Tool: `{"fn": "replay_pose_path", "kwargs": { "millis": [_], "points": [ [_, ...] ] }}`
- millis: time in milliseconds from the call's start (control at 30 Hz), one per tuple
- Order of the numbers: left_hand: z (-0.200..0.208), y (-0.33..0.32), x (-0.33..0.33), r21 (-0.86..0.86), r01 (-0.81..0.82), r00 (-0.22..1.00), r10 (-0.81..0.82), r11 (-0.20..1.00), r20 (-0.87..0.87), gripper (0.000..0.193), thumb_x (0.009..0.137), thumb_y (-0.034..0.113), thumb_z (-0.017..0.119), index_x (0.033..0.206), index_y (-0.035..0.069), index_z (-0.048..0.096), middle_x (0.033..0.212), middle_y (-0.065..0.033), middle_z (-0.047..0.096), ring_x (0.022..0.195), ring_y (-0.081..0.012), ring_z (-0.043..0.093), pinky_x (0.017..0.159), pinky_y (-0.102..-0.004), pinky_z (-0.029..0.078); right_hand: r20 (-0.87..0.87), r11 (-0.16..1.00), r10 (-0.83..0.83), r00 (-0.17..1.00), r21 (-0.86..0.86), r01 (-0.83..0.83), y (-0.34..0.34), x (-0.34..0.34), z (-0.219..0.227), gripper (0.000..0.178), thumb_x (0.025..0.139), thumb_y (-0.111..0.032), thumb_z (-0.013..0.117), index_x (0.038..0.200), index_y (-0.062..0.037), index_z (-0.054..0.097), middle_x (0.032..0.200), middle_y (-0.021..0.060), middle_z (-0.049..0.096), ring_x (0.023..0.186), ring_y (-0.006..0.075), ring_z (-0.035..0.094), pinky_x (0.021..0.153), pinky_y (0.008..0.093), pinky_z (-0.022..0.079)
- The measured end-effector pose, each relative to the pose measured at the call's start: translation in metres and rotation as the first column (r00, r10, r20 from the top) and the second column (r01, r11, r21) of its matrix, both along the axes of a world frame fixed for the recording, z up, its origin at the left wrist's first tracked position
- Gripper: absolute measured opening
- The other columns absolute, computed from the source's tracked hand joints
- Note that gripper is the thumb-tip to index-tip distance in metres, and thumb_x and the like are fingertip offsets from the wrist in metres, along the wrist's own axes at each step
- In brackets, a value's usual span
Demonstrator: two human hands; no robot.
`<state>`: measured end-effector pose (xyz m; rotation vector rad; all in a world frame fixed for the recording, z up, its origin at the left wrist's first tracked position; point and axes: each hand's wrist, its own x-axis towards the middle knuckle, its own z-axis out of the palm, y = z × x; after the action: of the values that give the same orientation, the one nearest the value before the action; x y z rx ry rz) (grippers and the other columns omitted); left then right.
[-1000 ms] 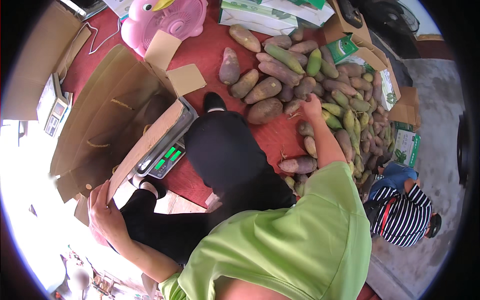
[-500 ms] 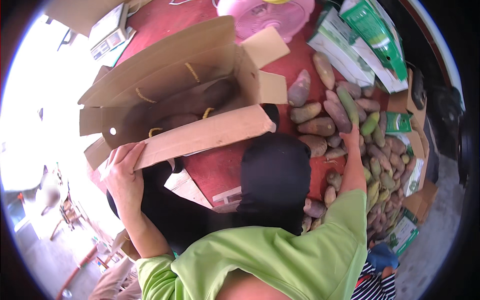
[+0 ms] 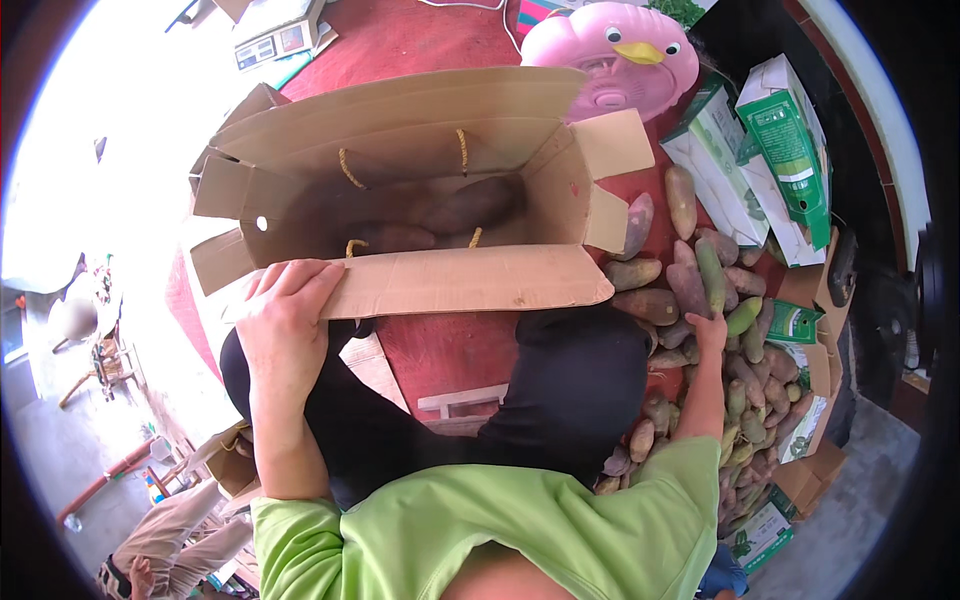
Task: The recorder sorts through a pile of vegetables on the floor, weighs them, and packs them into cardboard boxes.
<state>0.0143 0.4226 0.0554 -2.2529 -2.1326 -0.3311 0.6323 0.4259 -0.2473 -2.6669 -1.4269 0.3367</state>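
Note:
An open cardboard box (image 3: pixel 370 95) stands before me, with several dark, blurred root vegetables (image 3: pixel 475 205) at its bottom and yellow rope handles (image 3: pixel 462 152) on its long sides. My left hand (image 3: pixel 285 310) is closed over the near flap (image 3: pixel 460 282) at its left end. To the right, my right hand (image 3: pixel 708 330) grips the lower end of a long green root vegetable (image 3: pixel 711 275), radish-like in shape. It lies on a heap of reddish-purple and greenish ones (image 3: pixel 755 385). Part of my right hand's grip is hidden.
A pink fan (image 3: pixel 610 60) with a bird-like face stands behind the box on the red surface (image 3: pixel 400 40). Green-and-white cartons (image 3: pixel 785 150) lean at the far right. A scale (image 3: pixel 275 35) sits at the far left. Another person's legs (image 3: pixel 180 540) show at lower left.
The view has shifted, so the box, fan and heap appear further right and lower. My left hand keeps the flap, and my right hand stays at the green root vegetable's end.

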Motion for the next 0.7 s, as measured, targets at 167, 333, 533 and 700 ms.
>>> {"fn": "replay_pose_path", "kwargs": {
  "millis": [167, 333, 533, 700],
  "points": [
    [-0.003, -0.001, -0.006, -0.003, 0.013, 1.0, -0.013, 1.0, -0.013, 0.031, 0.065, -0.002, 0.061, 0.092, 0.01, 0.07, 0.09, -0.0016, 0.066, 0.085, -0.0222, 0.063, 0.077, -0.0349, 0.048, -0.611, 0.79, -0.594, 0.524, -0.318, 0.525, -0.012, -0.028, 0.059, 0.047, 0.065, -0.029, 0.079, 0.102, -0.0057, 0.063, 0.091, 0.0036, 0.063, 0.079, 0.02, 0.058, 0.072, 0.0352, 0.045],
    [-0.004, -0.004, -0.01, 0.003, 0.029, 0.999, -0.029, 1.0, -0.019, 0.026, 0.068, 0.002, 0.062, 0.09, 0.012, 0.068, 0.088, 0.0019, 0.063, 0.086, -0.0201, 0.061, 0.078, -0.0351, 0.048, -0.85, 0.885, -0.315, 0.422, -0.103, 0.454, -0.029, -0.041, 0.132, 0.038, 0.072, -0.026, 0.074, 0.103, -0.0079, 0.061, 0.095, 0.003, 0.062, 0.084, 0.0161, 0.057, 0.073, 0.0328, 0.044],
    [-0.01, -0.005, -0.014, 0.029, 0.058, 0.998, -0.057, 0.998, -0.031, 0.024, 0.069, 0.005, 0.061, 0.09, 0.013, 0.069, 0.086, 0.0019, 0.062, 0.085, -0.0194, 0.06, 0.076, -0.0336, 0.048, -0.811, 0.933, 0.236, 0.536, 0.342, 0.107, 0.02, -0.109, 0.266, 0.065, 0.069, -0.023, 0.074, 0.124, 0.0048, 0.051, 0.115, 0.009, 0.059, 0.106, 0.0195, 0.055, 0.093, 0.03, 0.04],
    [-0.011, -0.007, -0.017, 0.033, 0.063, 0.997, -0.061, 0.998, -0.039, 0.02, 0.07, 0.007, 0.06, 0.088, 0.013, 0.069, 0.085, 0.0017, 0.061, 0.085, -0.0193, 0.06, 0.076, -0.0334, 0.048, -0.758, 0.879, 0.477, 0.446, 0.402, -0.256, 0.079, -0.213, 0.349, 0.066, 0.065, -0.021, 0.074, 0.122, 0.0059, 0.053, 0.11, 0.0079, 0.06, 0.101, 0.0162, 0.057, 0.09, 0.0287, 0.042]
  ]
}}
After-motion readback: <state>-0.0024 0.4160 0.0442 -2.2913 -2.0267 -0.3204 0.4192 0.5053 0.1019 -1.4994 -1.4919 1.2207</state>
